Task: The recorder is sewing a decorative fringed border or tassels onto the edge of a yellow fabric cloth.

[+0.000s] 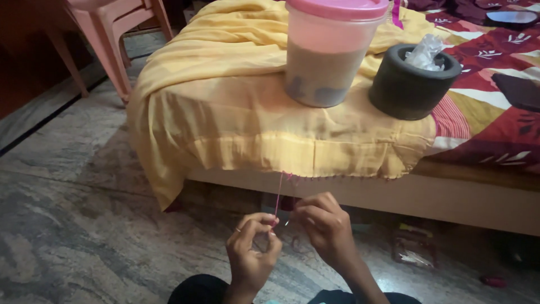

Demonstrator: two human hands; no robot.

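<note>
Below the yellow cloth's (270, 129) hem, a pink thread (278, 197) is pinched by the left hand (251, 250); the right hand (325, 228) is narrowly closed just beside it, its contents indiscernible.

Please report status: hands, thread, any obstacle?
Left hand pinching pink thread. Right hand closed beside it. Thread runs up to yellow cloth edge. Nothing in the way.

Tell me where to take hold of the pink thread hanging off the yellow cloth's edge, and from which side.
Pinch the pink thread on its taut lower stretch, just above the left hand, coming from the floor side. It runs straight down from the hem of the yellow cloth, so the span below the bed edge hangs free. The right hand is close beside it.
</note>
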